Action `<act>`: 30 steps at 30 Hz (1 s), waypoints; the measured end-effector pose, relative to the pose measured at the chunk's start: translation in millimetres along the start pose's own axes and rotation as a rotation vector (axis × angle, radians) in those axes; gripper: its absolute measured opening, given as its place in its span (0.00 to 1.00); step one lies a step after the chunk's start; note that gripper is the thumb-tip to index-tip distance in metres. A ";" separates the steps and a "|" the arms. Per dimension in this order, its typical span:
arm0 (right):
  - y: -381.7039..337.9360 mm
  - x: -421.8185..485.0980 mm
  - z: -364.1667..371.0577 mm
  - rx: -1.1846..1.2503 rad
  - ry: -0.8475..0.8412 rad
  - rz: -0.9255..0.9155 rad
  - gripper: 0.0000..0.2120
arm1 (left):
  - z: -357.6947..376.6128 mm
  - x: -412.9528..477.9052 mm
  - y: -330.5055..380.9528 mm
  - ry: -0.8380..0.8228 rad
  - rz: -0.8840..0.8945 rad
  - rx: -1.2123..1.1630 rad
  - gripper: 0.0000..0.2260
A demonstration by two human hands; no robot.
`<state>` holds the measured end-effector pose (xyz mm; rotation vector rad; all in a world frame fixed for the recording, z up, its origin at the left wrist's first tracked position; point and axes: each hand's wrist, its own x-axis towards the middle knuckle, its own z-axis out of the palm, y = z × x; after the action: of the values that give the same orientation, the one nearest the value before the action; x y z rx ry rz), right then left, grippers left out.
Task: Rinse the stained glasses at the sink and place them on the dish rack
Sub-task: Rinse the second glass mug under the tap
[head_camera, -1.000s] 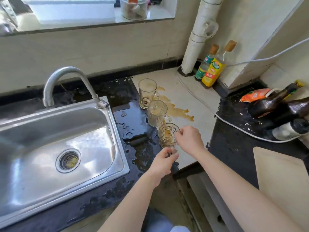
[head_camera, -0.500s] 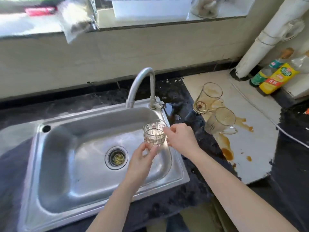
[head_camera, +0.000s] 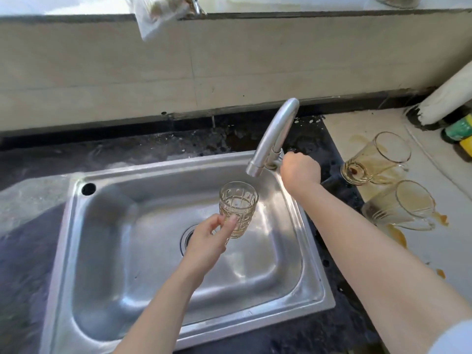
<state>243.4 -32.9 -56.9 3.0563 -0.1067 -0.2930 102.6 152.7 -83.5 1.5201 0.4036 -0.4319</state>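
glass, ribbed and stained amber near its base, held upright over the sink basin, just below and slightly left of the tap spout, presumably so that water will fall into its open mouth. no water is seen running yet. left hand: fingers pinch the lower wall of the glass, thumb on the near side, leaving the rim clear; the low grip likely keeps the hand out of the stream. drain lies partly hidden behind this hand.

right hand: curled into a loose fist at the base of the tap, fingers closed toward whatever valve or lever sits there; the handle itself is hidden by the hand, so contact cannot be confirmed. judged step: opening the water for the first rinse.

mugs, two, with handles, lying tilted on the pale part of the table to the right of the sink, well apart from the held glass, in a brown spill; they await their turn. bottle at far right edge shows a green and yellow label, its writing too small to read. no dish rack is in view.
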 end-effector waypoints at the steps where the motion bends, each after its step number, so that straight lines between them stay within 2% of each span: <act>1: 0.9 0.0 -1.3 -0.052 0.005 -0.018 0.09 | 0.5 1.6 0.9 0.002 0.000 -0.008 0.14; 10: -0.6 2.7 7.0 -0.207 -0.022 -0.215 0.12 | 7.6 8.5 6.9 0.039 -0.036 -0.035 0.13; 23: -1.3 3.3 11.8 -0.329 -0.023 -0.371 0.14 | 8.9 1.1 3.0 0.086 -0.040 -0.099 0.12; 26: 1.5 3.0 12.7 -0.290 -0.039 -0.361 0.13 | 7.4 -1.4 -1.0 0.085 -0.044 -0.097 0.10; 28: 6.5 -4.9 8.7 -0.185 0.099 -0.324 0.09 | 3.7 -3.5 -6.0 0.082 -0.048 -0.099 0.10; 30: 12.7 -24.9 12.1 -0.010 0.352 -0.328 0.07 | -2.6 -7.3 -10.8 0.079 -0.051 -0.107 0.11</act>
<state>215.9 -44.3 -63.1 3.0463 0.4147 0.2318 90.9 155.3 -89.1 1.4286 0.5204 -0.3857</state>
